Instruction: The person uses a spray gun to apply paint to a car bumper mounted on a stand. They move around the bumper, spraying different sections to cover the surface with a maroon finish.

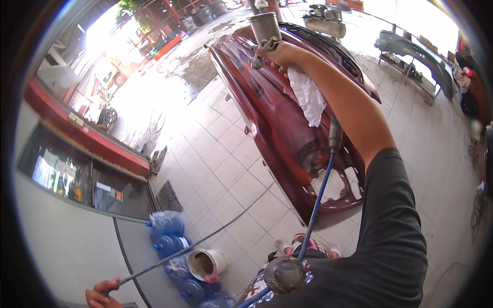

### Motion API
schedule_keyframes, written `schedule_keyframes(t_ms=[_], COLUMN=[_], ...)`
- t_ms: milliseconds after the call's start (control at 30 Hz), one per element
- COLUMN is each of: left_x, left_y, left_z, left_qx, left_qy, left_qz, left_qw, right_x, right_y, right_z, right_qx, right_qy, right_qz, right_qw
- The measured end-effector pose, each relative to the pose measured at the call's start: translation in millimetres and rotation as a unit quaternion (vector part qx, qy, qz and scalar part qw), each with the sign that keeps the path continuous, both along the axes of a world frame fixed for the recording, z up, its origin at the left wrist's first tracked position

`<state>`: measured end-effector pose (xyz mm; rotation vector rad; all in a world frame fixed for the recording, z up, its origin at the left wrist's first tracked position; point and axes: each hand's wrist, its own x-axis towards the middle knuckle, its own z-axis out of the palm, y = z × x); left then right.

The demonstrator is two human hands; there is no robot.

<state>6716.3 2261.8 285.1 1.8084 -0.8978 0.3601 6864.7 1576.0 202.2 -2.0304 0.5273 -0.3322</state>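
High in the view, my right hand (280, 54) is closed around a metal spray gun (263, 47) with a grey cup (265, 26) on top. A white cloth (306, 96) hangs below that hand. Under the gun lies a dark red car body panel (257, 110) with cut-out openings at its near end. A dark fitting (335, 134) joins a blue air hose (319, 197) that runs down to my body, past a dark round object (285, 274). At the lower left, my left hand (102, 293) grips a thin dark hose (200, 240) that stretches toward the panel.
Several blue water jugs (168, 224) and a white bucket (208, 263) stand on the tiled floor beside a wall with a window (56, 164). A grey fender (413, 54) rests on a stand at the far right. A compressor (324, 21) sits beyond the panel.
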Motion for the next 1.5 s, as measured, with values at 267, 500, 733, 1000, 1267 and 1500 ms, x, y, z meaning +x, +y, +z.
schedule_keyframes(t_ms=[267, 500, 733, 1000, 1267, 1500], left_x=[150.3, 279.2, 382.4, 452.6, 459.9, 429.7], left_y=[2.3, -33.2, -69.4, -97.5, -79.7, -49.3], left_z=[44.9, 64.2, 87.0, 98.4, 86.7, 71.6], left_qx=[-0.044, -0.088, -0.063, -0.042, -0.053, -0.035], left_qy=[0.035, 0.03, 0.03, 0.058, 0.061, 0.084], left_qz=[-0.204, -0.226, -0.238, -0.232, -0.214, -0.31], left_qw=[0.977, 0.97, 0.969, 0.97, 0.974, 0.946], right_x=[153.2, 275.2, 415.0, 533.7, 525.0, 390.2], right_y=[-45.8, -86.3, -142.8, -174.4, -163.7, -113.2], right_z=[3.5, 27.6, 23.1, 35.4, 41.0, 52.9], right_qx=[-0.031, -0.054, -0.062, -0.124, -0.105, -0.159], right_qy=[0.042, 0.069, 0.087, 0.109, 0.091, 0.108], right_qz=[-0.043, -0.055, -0.042, -0.057, -0.071, -0.012], right_qw=[0.998, 0.995, 0.993, 0.985, 0.988, 0.981])
